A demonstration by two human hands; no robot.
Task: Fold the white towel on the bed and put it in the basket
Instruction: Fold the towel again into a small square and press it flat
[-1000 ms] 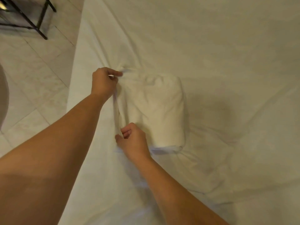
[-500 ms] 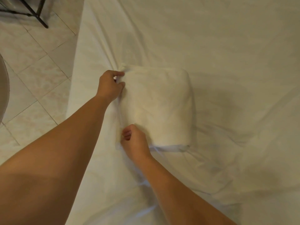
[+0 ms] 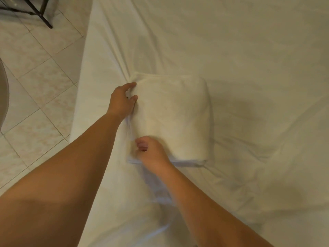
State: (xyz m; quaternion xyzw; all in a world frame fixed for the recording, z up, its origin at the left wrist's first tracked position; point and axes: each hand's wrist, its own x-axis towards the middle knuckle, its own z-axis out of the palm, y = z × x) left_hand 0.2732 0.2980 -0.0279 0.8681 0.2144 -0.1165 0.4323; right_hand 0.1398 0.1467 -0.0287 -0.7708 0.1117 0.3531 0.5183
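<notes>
A white towel, folded into a thick square, lies on the white bed sheet close to the bed's left edge. My left hand rests against the towel's left side near its far corner, thumb and fingers pinching the edge. My right hand is curled at the towel's near left corner, with the fingers tucked around the layers there. Thin lower layers of the towel stick out along its near edge. No basket is in view.
The sheet is wrinkled around the towel. Tiled floor lies left of the bed. Black metal legs of a stand are on the floor at top left, and a curved pale object shows at the left border.
The towel has been flattened into a tidier square. My left hand slid down from the far corner along the left edge; my right hand stayed at the near corner.
</notes>
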